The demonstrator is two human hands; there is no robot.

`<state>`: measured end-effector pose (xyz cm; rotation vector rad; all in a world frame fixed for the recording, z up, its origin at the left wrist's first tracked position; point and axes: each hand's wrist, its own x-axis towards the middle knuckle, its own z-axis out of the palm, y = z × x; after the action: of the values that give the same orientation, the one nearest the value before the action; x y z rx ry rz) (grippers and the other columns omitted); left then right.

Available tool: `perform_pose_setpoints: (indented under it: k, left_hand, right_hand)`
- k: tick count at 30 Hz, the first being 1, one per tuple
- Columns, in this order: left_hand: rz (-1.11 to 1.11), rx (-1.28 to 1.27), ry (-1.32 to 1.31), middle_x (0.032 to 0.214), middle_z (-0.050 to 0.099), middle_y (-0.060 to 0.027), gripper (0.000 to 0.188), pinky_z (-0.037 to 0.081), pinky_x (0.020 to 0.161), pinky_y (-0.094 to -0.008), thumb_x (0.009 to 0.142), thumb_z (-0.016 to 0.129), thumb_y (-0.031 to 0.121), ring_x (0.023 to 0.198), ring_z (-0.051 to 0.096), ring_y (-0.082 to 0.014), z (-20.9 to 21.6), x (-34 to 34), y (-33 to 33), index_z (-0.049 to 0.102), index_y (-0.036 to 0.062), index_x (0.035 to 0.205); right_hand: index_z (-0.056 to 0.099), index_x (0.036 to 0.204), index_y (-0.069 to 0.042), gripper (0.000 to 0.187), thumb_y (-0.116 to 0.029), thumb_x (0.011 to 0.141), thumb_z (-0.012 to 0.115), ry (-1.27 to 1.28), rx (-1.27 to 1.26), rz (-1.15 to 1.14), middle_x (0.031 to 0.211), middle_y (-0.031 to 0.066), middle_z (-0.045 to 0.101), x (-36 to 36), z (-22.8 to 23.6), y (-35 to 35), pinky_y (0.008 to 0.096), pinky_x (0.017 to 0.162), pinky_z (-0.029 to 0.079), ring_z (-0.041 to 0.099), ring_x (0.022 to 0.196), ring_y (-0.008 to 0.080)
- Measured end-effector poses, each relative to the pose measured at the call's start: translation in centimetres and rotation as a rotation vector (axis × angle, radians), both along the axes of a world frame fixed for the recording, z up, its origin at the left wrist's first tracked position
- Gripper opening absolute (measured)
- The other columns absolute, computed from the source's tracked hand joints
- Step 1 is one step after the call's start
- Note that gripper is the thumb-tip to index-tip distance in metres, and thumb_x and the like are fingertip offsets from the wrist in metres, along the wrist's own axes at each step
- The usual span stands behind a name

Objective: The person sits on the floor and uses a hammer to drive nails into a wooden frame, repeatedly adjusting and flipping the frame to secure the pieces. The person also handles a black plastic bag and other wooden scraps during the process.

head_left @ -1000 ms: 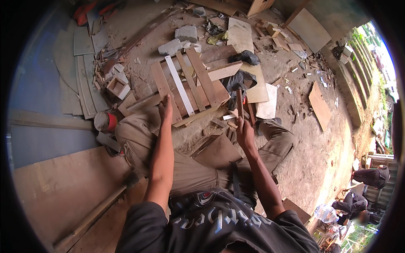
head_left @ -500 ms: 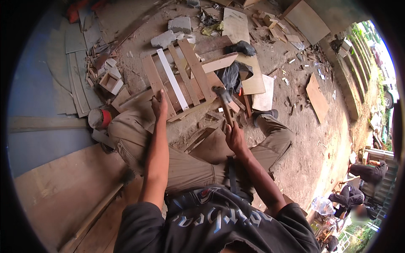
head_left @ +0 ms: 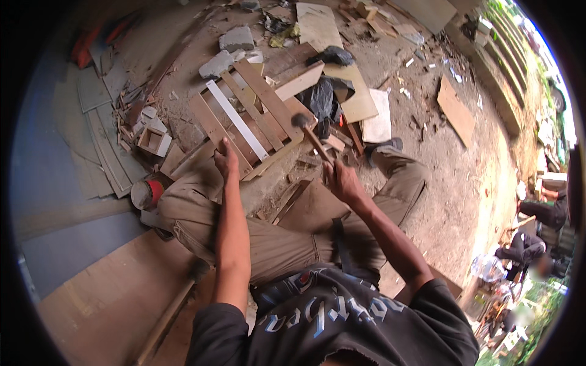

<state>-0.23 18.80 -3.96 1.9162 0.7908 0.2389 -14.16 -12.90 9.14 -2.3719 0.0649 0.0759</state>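
A slatted wooden frame (head_left: 259, 114) lies tilted in front of my knees, with brown slats and one white strip (head_left: 237, 120) across it. My left hand (head_left: 227, 160) grips the near end of its leftmost slat, thumb on top; the fingertips are partly hidden. In my right hand (head_left: 343, 181) is a hammer (head_left: 317, 144), held by its wooden handle. Its dark head is over or beside the right edge of the frame, close to the end of the rightmost slat; whether it touches the wood I cannot tell.
Black plastic bags (head_left: 318, 102) and plywood sheets (head_left: 354, 97) lie beyond the frame. Concrete blocks (head_left: 236, 39) stand at the far side. Left of my knee are a red-marked can (head_left: 146, 194) and a small wooden box (head_left: 154, 141). Other people (head_left: 526, 250) sit at far right.
The whole view has shifted, moving the scene leftward. My right hand has moved right relative to the frame, so the hammer handle slants more. My left hand keeps its hold on the slat.
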Motion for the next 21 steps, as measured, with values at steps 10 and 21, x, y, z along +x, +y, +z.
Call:
perform_pose_setpoints:
  k: [10, 21]
  left_hand:
    - [-0.128, 0.384, -0.175, 0.122, 0.051, -0.0342, 0.067, 0.048, 0.093, -0.0464, 0.096, 0.057, 0.04, 0.11, 0.057, -0.0457, 1.2, -0.8, -1.3, 0.035, -0.0106, 0.133]
    - [-0.841, 0.729, -0.551, 0.149, 0.036, -0.0221, 0.074, 0.025, 0.112, -0.0572, 0.09, 0.065, 0.04, 0.138, 0.035, -0.0404, 7.6, -0.6, -9.1, 0.035, 0.0016, 0.145]
  right_hand:
    - [0.052, 0.088, 0.002, 0.038, -0.034, 0.1, 0.051, 0.113, -0.001, -0.078, 0.069, 0.0311, 0.059, -0.8, -2.3, -1.1, 0.0583, 0.061, 0.043, 0.058, 0.069, 0.0521]
    - [0.051, 0.085, 0.003, 0.039, -0.033, 0.099, 0.055, 0.014, 0.185, -0.139, 0.067, 0.0294, 0.058, -0.9, -1.2, -1.4, 0.0557, 0.059, 0.043, 0.058, 0.069, 0.0511]
